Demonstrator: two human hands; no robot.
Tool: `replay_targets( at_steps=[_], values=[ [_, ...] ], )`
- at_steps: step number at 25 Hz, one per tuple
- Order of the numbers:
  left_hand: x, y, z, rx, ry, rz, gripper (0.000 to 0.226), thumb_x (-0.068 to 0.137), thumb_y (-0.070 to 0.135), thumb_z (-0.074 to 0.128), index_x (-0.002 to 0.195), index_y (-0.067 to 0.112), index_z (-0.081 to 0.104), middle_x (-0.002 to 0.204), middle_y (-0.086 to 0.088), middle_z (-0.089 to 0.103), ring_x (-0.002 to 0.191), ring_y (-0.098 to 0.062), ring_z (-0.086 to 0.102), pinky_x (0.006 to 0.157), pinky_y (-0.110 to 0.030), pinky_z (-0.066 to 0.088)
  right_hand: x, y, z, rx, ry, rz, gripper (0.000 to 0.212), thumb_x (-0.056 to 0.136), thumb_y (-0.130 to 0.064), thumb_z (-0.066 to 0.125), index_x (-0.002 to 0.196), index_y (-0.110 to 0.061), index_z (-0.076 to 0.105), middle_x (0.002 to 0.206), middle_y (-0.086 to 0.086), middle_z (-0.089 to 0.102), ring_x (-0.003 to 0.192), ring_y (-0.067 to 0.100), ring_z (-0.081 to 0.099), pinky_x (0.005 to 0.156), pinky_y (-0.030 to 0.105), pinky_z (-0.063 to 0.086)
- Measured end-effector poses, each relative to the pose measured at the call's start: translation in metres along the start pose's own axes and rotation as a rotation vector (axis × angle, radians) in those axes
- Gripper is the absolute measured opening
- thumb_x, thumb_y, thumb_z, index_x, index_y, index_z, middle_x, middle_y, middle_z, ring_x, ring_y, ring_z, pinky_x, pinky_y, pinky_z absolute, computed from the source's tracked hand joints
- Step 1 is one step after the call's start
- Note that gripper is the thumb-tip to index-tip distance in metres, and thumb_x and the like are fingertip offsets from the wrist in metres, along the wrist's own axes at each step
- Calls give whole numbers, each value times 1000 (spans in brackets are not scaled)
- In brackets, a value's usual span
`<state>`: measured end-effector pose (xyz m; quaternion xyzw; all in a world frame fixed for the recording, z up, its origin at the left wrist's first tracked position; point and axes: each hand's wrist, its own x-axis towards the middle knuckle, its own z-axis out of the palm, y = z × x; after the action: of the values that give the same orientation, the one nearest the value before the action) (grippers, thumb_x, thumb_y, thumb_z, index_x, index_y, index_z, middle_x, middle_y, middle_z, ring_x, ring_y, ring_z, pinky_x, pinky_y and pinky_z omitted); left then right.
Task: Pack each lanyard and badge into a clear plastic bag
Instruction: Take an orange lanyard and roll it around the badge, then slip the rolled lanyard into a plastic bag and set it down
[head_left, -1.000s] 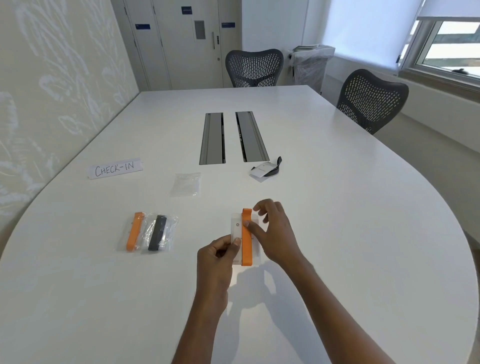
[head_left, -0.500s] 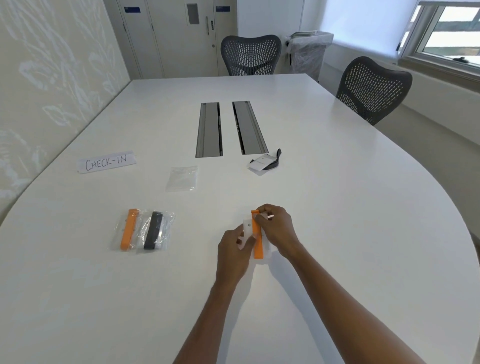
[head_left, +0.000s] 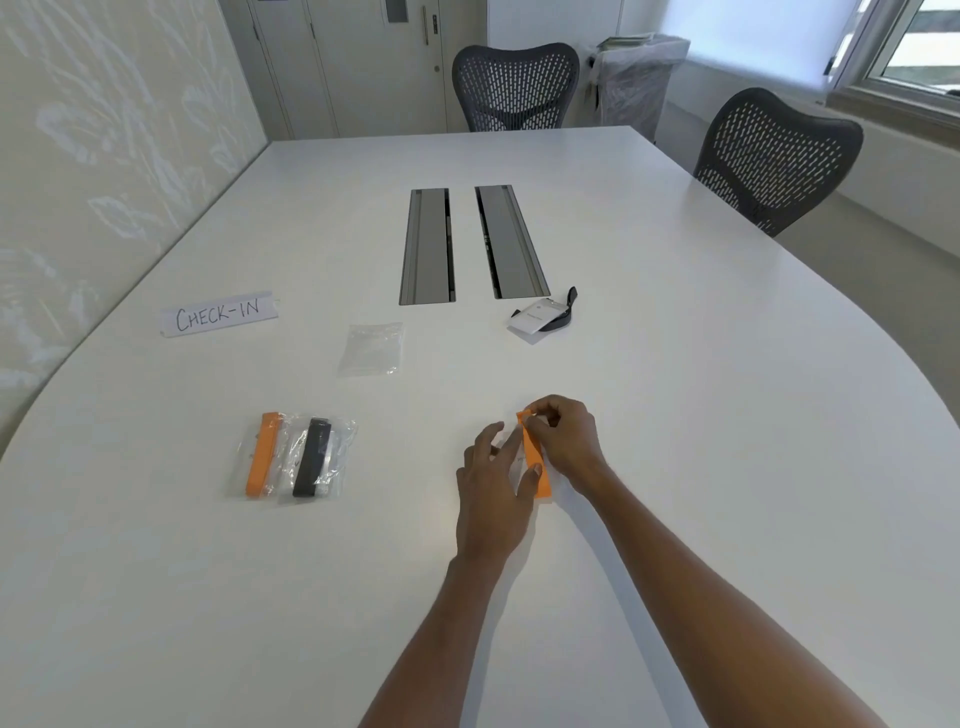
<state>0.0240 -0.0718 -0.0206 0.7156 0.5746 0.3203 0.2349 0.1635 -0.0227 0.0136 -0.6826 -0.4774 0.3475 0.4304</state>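
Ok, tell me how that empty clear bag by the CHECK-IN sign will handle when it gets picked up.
The empty clear bag looks thin and crinkled, so it will probably flop and sag from whichever corner is pinched. It lies flat on the table, so getting a nail under its edge may take a try. It holds nothing, so it likely weighs very little and slides when nudged.

Your left hand (head_left: 493, 488) lies flat with fingers spread on the white oval table (head_left: 675, 415), thumb pressing the folded orange fabric lanyard (head_left: 535, 457). Your right hand (head_left: 563, 441) pinches the lanyard's far end between curled fingertips. A white badge card lies partly hidden under both hands. Left of the lanyard, two filled clear plastic bags lie side by side: one with an orange lanyard (head_left: 260, 454), one with a black lanyard (head_left: 311, 462). Beyond the lanyard and to its left lies an empty clear plastic bag (head_left: 371, 348); further left, a white paper sign reading "CHECK-IN" (head_left: 218, 314). Beyond the lanyard, a white badge with a black lanyard (head_left: 543, 317) lies unpacked.
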Motion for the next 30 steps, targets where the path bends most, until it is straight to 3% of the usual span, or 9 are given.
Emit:
replay_targets(
  at_steps=[6, 9, 13, 16, 20, 23, 26, 28, 30],
  values=[
    [0, 3, -1, 50, -11, 30, 51, 98, 44, 69, 147, 32, 59, 156, 8, 53, 140, -15, 46, 102, -30, 32, -7, 13, -1, 62, 38, -84, 12, 90, -17, 77, 82, -17, 70, 77, 2, 73, 66, 11, 59, 64, 32, 50],
    [-2, 4, -4, 50, -10, 37, 52, 98, 47, 69, 147, 34, 58, 157, 11, 52, 140, -13, 44, 101, -29, 31, -18, 20, -8, 81, 26, -129, 11, 95, -14, 70, 87, -20, 74, 80, 1, 76, 72, 17, 71, 70, 34, 56],
    [-4, 8, -7, 49, -14, 56, 51, 98, 48, 68, 147, 35, 58, 157, 14, 51, 140, -12, 44, 102, -29, 33, -30, 26, -12, 148, 68, -126, 19, 97, -12, 63, 98, -23, 78, 89, -7, 79, 82, 11, 75, 71, 22, 57],
    [-6, 7, -9, 4, 7, 63, 51, 99, 47, 67, 147, 34, 59, 156, 14, 52, 139, -10, 44, 104, -28, 34, -34, 28, -12, 146, 130, -121, 24, 99, -11, 60, 113, -22, 76, 104, -12, 78, 96, 3, 72, 84, 17, 55],
    [-7, 8, -9, -216, 113, -15, 40, 102, 32, 67, 141, 20, 66, 143, 5, 63, 132, -11, 53, 113, -33, 46, -38, 33, -13, 136, 234, -136, 20, 100, -12, 61, 116, -18, 70, 111, -8, 74, 103, 0, 68, 93, 22, 54],
    [-9, 9, -11, -374, 215, -110, 24, 104, 19, 64, 127, 17, 72, 125, 4, 66, 112, -14, 64, 98, -40, 58, -42, 36, -13, 121, 319, -159, 13, 99, -12, 63, 110, -17, 67, 110, -5, 68, 104, 9, 67, 91, 23, 54],
    [2, -5, -31, -347, 290, -95, 20, 101, 8, 65, 118, 12, 74, 115, -2, 69, 97, -20, 68, 89, -44, 59, -53, 30, -13, -33, 439, -345, 8, 97, -10, 62, 98, -18, 64, 101, -5, 60, 97, 20, 61, 85, 29, 49],
    [20, -30, -54, -134, 277, -76, 24, 99, 3, 64, 121, 6, 73, 121, -10, 69, 110, -30, 66, 100, -45, 54, -65, 23, -1, -244, 398, -608, 7, 93, -9, 63, 93, -16, 63, 94, -3, 60, 90, 21, 56, 84, 33, 46],
    [35, -57, -74, 134, 224, -86, 31, 101, 5, 60, 131, 1, 69, 138, -17, 65, 130, -37, 59, 110, -46, 47, -79, 13, 27, -304, 219, -813, 6, 93, -11, 63, 92, -16, 62, 89, -2, 59, 86, 21, 56, 80, 32, 45]
  ],
)
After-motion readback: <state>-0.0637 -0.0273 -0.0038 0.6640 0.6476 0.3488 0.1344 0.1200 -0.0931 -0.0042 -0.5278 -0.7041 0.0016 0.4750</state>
